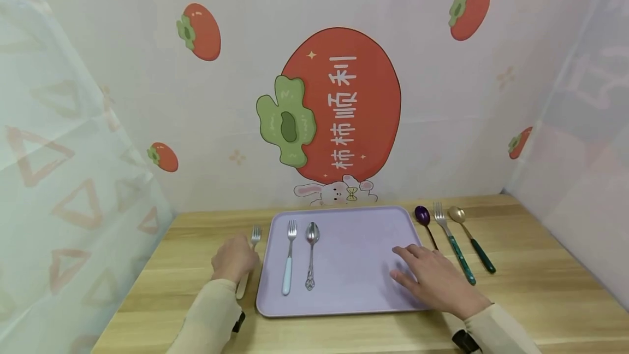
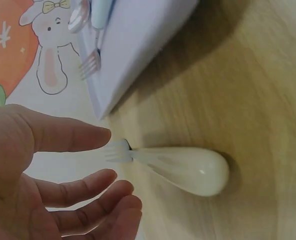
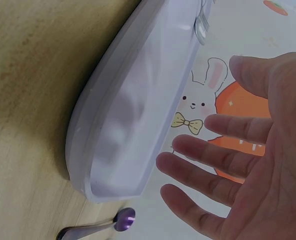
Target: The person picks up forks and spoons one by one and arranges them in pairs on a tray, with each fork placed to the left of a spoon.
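My left hand (image 1: 236,258) hovers over a fork with a cream handle (image 2: 188,167) on the wood left of the tray. Its thumb and fingers are parted, with a gap between them and the fork in the left wrist view. Over the right edge of the lilac tray (image 1: 354,266) hangs my right hand (image 1: 437,277), fingers spread and holding nothing. On the tray's left part lie a fork with a pale blue handle (image 1: 287,275) and a silver spoon with an ornate handle (image 1: 310,258).
Right of the tray lie a purple spoon (image 1: 422,215), a fork with a green handle (image 1: 459,258) and a gold spoon with a dark green handle (image 1: 483,255). A printed cloth wall (image 1: 236,97) stands behind the wooden table (image 1: 550,288), with more cloth at both sides.
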Tool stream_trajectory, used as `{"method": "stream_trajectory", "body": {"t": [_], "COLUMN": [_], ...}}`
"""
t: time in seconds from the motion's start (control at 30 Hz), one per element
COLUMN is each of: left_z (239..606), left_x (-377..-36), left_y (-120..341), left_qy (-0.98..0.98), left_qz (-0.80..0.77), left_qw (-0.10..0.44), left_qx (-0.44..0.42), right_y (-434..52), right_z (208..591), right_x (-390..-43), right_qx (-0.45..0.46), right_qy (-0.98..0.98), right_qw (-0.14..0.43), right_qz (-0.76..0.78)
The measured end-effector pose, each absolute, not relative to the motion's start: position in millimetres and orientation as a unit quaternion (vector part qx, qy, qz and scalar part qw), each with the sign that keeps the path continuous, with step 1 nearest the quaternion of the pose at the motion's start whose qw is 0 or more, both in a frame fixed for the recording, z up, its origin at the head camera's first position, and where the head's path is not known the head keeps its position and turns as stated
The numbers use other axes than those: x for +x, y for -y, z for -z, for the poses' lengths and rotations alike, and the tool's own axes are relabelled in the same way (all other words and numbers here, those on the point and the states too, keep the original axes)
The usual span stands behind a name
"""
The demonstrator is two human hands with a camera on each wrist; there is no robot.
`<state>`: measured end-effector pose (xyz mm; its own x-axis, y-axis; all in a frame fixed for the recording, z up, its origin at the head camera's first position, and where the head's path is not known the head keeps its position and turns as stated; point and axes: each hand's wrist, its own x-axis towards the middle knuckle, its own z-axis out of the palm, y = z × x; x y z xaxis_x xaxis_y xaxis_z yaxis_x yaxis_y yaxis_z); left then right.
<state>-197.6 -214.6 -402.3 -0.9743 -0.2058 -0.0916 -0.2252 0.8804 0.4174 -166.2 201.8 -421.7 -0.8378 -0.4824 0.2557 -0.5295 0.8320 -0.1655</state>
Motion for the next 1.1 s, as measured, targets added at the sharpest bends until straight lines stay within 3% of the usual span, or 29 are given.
{"method": "stream_trajectory", "body": {"t": [0.5, 1.1], "left_z": [409.0, 410.9], "left_x": [-191.0, -190.9], "left_y": [221.7, 219.1], "left_qy": [-0.97, -0.969], "left_qz": [-0.204, -0.212], "left_qw": [0.068, 0.061], "left_qx": [-0.116, -0.106], "right_y": [-200.6, -202.8], "right_z": [420.6, 419.8], "right_x": [-162.5, -161.3], "right_qx": [0.258, 0.256], "right_qy": [0.955, 0.955], "right_qw": [0.092, 0.092], "right_qz": [-0.117, -0.117]}}
